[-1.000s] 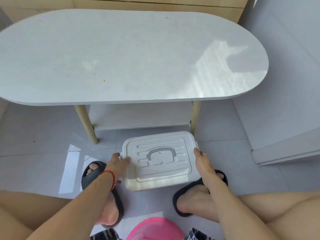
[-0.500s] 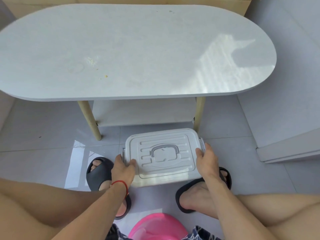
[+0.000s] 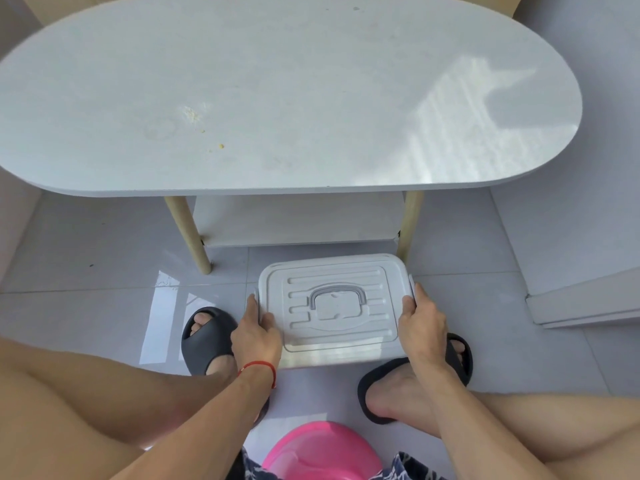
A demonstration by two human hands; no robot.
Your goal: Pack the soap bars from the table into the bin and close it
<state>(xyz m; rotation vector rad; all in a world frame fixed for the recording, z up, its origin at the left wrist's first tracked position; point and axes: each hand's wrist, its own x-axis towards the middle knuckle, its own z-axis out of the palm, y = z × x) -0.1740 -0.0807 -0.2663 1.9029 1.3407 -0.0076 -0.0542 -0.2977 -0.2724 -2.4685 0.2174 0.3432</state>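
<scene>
A white plastic bin point(image 3: 332, 306) sits on the floor between my feet, its ribbed lid on top and a grey handle lying flat in the middle. My left hand point(image 3: 256, 336) grips the lid's left edge, thumb on top. At the right edge, my right hand point(image 3: 420, 318) wraps over the side latch. No soap bars are visible; the white oval table point(image 3: 277, 98) above shows only a few yellowish crumbs. The bin's inside is hidden by the lid.
Two wooden table legs point(image 3: 188, 233) and a lower shelf point(image 3: 298, 220) stand just behind the bin. My feet wear black slippers point(image 3: 204, 337) on either side. A pink stool point(image 3: 322, 452) is under me. A white panel point(image 3: 585, 299) stands at the right.
Both hands have slid forward along the bin's sides and closed onto the lid edges. The view has shifted slightly closer and to the left.
</scene>
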